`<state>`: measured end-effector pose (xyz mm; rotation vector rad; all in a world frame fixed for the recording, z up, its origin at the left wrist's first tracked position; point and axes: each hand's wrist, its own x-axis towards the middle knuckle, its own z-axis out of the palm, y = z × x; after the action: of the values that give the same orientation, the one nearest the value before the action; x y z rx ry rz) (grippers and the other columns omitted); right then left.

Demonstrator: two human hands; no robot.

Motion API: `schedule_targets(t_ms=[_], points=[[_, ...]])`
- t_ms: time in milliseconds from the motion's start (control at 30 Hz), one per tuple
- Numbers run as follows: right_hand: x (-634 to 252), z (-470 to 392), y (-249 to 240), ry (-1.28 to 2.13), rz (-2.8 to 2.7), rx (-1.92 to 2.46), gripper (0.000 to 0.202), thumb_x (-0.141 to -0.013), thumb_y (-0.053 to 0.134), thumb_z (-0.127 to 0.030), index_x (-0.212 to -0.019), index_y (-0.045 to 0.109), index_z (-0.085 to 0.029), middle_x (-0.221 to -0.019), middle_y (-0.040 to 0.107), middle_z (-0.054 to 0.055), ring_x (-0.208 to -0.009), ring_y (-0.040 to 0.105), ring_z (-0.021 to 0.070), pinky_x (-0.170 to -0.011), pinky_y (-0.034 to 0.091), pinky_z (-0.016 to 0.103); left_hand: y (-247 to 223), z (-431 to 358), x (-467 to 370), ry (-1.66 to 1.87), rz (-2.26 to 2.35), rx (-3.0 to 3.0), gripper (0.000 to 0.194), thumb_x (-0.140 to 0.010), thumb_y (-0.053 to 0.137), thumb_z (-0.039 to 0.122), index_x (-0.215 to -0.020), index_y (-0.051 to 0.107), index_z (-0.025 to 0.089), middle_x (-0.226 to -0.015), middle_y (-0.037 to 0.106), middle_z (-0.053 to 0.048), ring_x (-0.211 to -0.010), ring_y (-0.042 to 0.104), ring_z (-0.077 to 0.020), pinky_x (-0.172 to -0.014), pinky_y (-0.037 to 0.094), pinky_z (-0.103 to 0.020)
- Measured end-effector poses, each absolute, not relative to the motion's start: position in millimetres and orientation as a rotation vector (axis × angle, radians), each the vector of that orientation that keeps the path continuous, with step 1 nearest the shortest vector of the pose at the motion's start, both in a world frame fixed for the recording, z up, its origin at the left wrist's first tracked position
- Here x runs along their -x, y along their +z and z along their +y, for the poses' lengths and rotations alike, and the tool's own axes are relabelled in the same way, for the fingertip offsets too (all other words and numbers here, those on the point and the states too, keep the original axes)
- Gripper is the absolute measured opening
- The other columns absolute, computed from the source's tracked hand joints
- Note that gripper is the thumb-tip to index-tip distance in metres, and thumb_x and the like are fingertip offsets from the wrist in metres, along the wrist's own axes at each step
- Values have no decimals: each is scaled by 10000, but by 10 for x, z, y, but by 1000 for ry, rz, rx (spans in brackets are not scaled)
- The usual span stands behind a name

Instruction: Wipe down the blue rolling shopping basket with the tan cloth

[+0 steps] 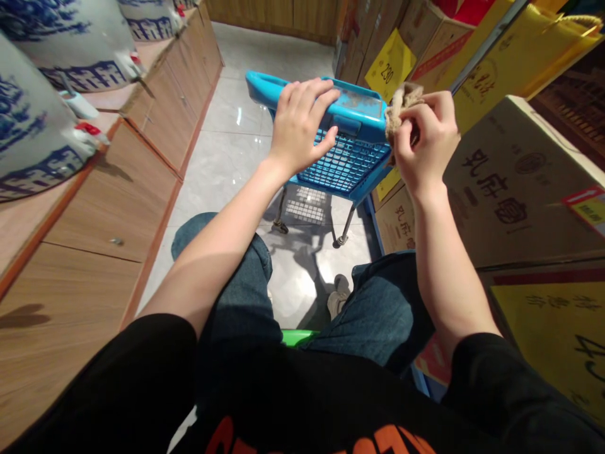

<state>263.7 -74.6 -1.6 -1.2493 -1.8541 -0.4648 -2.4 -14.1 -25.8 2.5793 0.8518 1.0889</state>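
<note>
A blue plastic shopping cart point(362, 106) with a lattice basket and metal legs stands in front of my knees. My left hand point(302, 123) lies over the top of its handle, fingers stretched along it and thumb apart on the near side. At the handle's right end, my right hand point(428, 135) is closed on a bunched tan-brown cloth point(399, 110), which touches the cart's corner. Part of the cloth is hidden behind my fingers.
Large blue-and-white ceramic jars point(85, 38) with red-tipped taps line a wooden cabinet point(94, 189) at left. Stacked cardboard boxes point(510, 189), yellow price signs point(390, 66) and a slanting metal pole point(489, 44) are at right. A green edge point(300, 337) shows between my legs.
</note>
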Motion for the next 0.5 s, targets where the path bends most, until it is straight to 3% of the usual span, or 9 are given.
schedule_targets(t_ms=[200,267,400,500], points=[[-2343,-874,13,-393,-1965,1208,112,-919,610,-274,-1022,646,-302,-1325,599,117,-1343,498,368,-1069,454,587,-255,-141,18,1195,903,-2535,884,-565,451,528,-1446,524,545,-1136,725,24,-1587,110,-359,-991,299,-738],[-2418,-865,42,-383,-1927,1217,44,-913,593,-247,-930,611,-283,-1258,599,119,-1294,532,353,-1027,485,566,-256,-137,16,1233,923,-2514,889,-571,453,524,-1458,513,543,-1140,726,23,-1581,127,-372,-982,303,-742],[-2637,-788,44,-465,-1758,1165,151,-888,517,-190,-752,478,-242,-1032,565,100,-1067,618,289,-942,527,542,-251,-144,9,1192,888,-2555,915,-584,462,514,-1498,472,527,-1167,719,19,-1581,119,-378,-991,292,-750],[-2611,-781,2,-414,-1807,1165,161,-909,516,-196,-757,485,-239,-1068,569,95,-1124,610,302,-946,533,559,-225,-172,10,1230,925,-2564,904,-613,449,512,-1517,433,538,-1153,717,15,-1574,138,-378,-1023,255,-749]])
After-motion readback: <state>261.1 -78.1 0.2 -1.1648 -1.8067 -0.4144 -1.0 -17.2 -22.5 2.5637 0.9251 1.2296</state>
